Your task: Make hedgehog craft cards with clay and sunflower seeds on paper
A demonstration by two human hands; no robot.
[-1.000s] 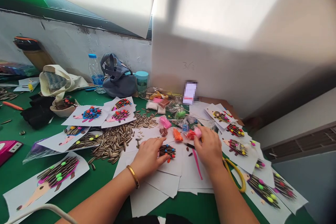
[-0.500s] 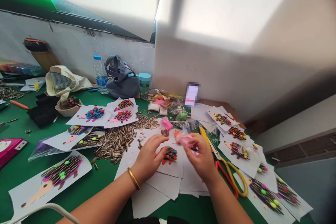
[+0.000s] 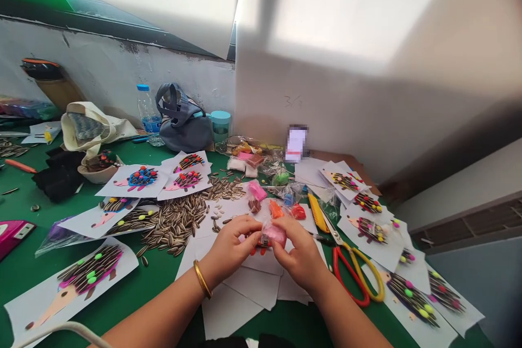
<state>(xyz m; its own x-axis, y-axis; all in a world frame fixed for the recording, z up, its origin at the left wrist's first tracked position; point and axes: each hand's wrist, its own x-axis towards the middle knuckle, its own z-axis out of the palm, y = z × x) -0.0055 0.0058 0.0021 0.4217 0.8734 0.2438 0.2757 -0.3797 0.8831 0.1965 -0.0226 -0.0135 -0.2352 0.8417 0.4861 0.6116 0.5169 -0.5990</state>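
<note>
A clear plastic bag of pink modelling clay (image 3: 273, 234) sits between my hands, above the paper sheets. My right hand (image 3: 296, 250) grips it from the right, and the curled fingers of my left hand (image 3: 230, 244) press against its left side. A gold bangle (image 3: 201, 278) circles my left wrist. Beneath my fingers lies a paper hedgehog card with seeds (image 3: 258, 247), mostly hidden except for a bit of red clay. Scissors with red and yellow handles (image 3: 354, 274) lie to the right of my right hand.
A large pile of striped sunflower seeds (image 3: 173, 223) lies left of my hands on the green table mat (image 3: 122, 304). Finished hedgehog cards (image 3: 369, 230) surround the work area. Small clay bags (image 3: 281, 209), a yellow utility knife (image 3: 317, 212) and a bottle (image 3: 149, 117) stand beyond.
My right hand has moved left with the pink clay bag, and my left hand has risen from the card to meet it. The scissors and yellow knife now show more fully.
</note>
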